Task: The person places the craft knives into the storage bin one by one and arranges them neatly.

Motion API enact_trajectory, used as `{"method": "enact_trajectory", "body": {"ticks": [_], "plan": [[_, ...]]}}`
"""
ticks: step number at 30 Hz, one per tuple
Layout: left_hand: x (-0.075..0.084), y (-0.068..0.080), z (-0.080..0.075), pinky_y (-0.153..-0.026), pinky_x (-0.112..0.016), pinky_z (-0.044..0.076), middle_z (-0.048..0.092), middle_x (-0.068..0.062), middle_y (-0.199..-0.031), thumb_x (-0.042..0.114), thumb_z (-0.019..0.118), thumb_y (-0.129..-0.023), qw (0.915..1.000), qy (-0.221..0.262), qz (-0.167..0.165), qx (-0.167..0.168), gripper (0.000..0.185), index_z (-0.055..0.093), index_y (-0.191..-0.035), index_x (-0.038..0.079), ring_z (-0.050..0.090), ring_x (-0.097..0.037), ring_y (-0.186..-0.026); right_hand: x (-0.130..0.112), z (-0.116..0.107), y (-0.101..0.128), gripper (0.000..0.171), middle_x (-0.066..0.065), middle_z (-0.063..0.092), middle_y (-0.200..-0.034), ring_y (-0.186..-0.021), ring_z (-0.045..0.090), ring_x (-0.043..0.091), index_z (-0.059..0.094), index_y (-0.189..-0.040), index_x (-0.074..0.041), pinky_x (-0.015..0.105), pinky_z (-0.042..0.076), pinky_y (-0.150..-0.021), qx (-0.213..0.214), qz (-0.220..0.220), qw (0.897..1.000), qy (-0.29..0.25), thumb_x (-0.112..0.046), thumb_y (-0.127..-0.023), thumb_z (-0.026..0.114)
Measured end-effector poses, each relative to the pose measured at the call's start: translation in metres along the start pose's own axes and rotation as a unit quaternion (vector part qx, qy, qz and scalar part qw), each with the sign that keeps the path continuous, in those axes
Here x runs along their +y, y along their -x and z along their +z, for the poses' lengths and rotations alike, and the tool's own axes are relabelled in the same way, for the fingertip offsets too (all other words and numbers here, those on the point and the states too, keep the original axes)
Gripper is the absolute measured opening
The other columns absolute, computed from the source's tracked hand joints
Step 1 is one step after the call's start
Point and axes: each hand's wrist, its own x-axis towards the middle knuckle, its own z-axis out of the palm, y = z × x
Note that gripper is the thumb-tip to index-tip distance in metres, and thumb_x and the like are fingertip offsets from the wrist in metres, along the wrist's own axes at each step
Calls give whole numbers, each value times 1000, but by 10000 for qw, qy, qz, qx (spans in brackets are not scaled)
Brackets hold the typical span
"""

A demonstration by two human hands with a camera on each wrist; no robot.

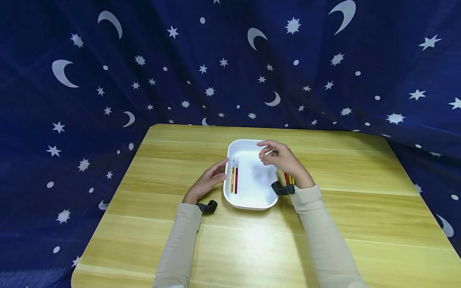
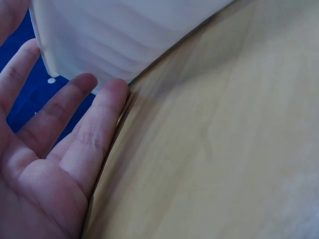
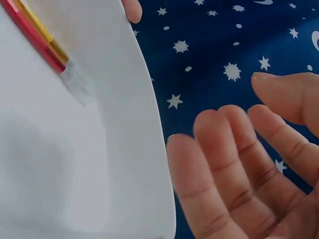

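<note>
White plastic tray [image 1: 252,200] sits mid-worktop [image 1: 360,224], nearer the far edge, two pens [image 1: 234,180] lying along its left wall. Left hand [image 1: 210,180] rests flat-fingered against that wall, apparently steadying it; right hand [image 1: 281,158] hovers above, loosely curled, holding nothing.

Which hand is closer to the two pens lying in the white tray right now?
Left. The left hand rests against the white tray beside the pens; the right hand hovers over its far right part.

The left hand [image 2: 45,164] lies open, palm showing, its straight fingertips [image 2: 113,92] touching the outer wall of the white plastic tray [image 2: 124,35] on the pale wooden worktop [image 2: 219,149].
</note>
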Motion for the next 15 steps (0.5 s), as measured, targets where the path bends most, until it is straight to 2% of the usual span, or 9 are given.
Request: {"method": "enact_trajectory", "body": {"ticks": [4,9,15], "plan": [[1,0,1,-124,-49,40,38,-24,-169,12,58,-113,10000,-76,-16,15,65,31,-172,13,42,-42,-152,4,-6,8,42,30,67,-114,-89,72,7,56,-146,13,31,65,-86,149,-176,9997,-65,3,-106,60],[2,0,2,-125,-53,38,38,-25,-168,9,57,-113,9999,-99,-8,34,64,31,-172,12,42,-44,-152,11,-17,18,40,31,65,-115,-90,72,11,56,-145,14,33,65,-82,361,-256,9990,11,3,-107,60],[1,0,2,-126,-50,37,39,-26,-167,8,57,-113,9999,-117,6,55,64,32,-172,11,42,-44,-151,20,-31,27,43,32,64,-117,-91,73,19,54,-146,15,33,65,-81,625,-91,9980,85,-2,-107,62]]}}
